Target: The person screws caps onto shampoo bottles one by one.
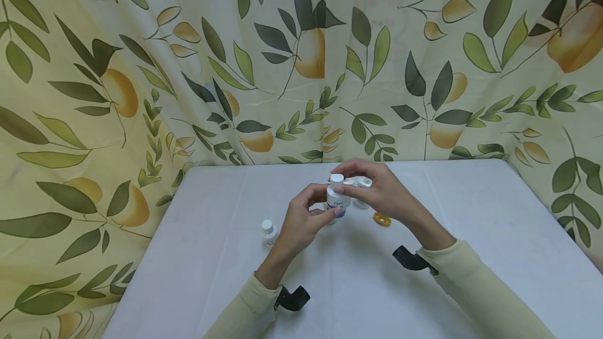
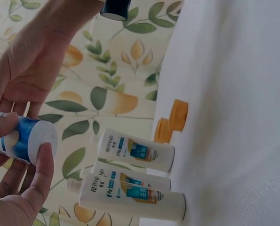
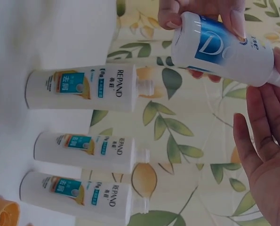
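Left hand [image 1: 301, 218] and right hand [image 1: 379, 190] share one small, round, white plastic bottle with blue on its label [image 3: 217, 49]

The bottle is near the middle of the head view, up above the table with the smooth white cover [image 1: 202, 276]. The left hand grips the bottle low down, with its thumb in front and its fingers curled round. The right hand pinches the top end, by the round white cap [image 1: 336, 178], with its thumb in front and fingers behind.

Three white plastic bottles with blue-green and orange labels [image 3: 81, 87] stand behind the hands. In the right wrist view, they fill the left and lower left. Two small orange plastic caps [image 2: 179, 115] lie close to them, just right of centre in the left wrist view. Another little white bottle with a white cap [image 1: 269, 233] stands left of the left hand, below the middle of the head view. A cream curtain with green leaves and orange fruit [image 1: 188, 80] hangs across the top.
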`<act>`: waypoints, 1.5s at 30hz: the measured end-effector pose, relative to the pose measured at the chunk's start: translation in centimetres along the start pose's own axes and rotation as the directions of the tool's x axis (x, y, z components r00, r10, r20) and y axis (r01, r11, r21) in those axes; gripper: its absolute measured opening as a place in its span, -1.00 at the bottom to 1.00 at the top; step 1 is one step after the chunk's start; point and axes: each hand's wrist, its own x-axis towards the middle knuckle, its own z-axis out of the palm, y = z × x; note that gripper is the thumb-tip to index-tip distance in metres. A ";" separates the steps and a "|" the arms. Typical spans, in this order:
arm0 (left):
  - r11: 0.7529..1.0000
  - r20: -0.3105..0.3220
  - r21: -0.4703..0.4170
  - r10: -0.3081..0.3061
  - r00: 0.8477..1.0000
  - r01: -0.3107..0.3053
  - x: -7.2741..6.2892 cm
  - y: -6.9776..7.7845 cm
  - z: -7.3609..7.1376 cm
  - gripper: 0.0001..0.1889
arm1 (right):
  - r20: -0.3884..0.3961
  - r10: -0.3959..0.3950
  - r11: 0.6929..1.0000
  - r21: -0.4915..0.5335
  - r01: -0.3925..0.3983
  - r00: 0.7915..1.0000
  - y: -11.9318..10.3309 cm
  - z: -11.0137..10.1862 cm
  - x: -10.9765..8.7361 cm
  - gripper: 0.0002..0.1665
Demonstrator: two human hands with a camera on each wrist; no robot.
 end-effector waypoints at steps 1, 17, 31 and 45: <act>1.000 0.000 -0.001 -0.002 1.000 0.002 0.0 0.0 0.0 -0.55 | -0.002 0.005 1.000 0.006 -0.005 1.000 0.0 0.1 0.0 -0.66; 1.000 0.004 0.007 -0.016 1.000 0.016 -0.1 -0.1 0.1 -0.54 | -0.011 -0.009 1.000 0.026 0.009 1.000 0.1 0.6 0.2 -0.70; 0.999 0.082 -0.009 -0.037 0.996 0.038 0.2 0.1 -0.9 -0.44 | 0.089 0.014 0.999 0.038 -0.018 0.996 0.2 -0.7 -0.2 -0.62; 0.999 0.105 0.039 -0.037 0.994 0.033 0.2 0.3 -1.1 -0.50 | 0.062 0.026 0.997 0.077 -0.030 0.998 0.3 -0.6 -0.5 -0.70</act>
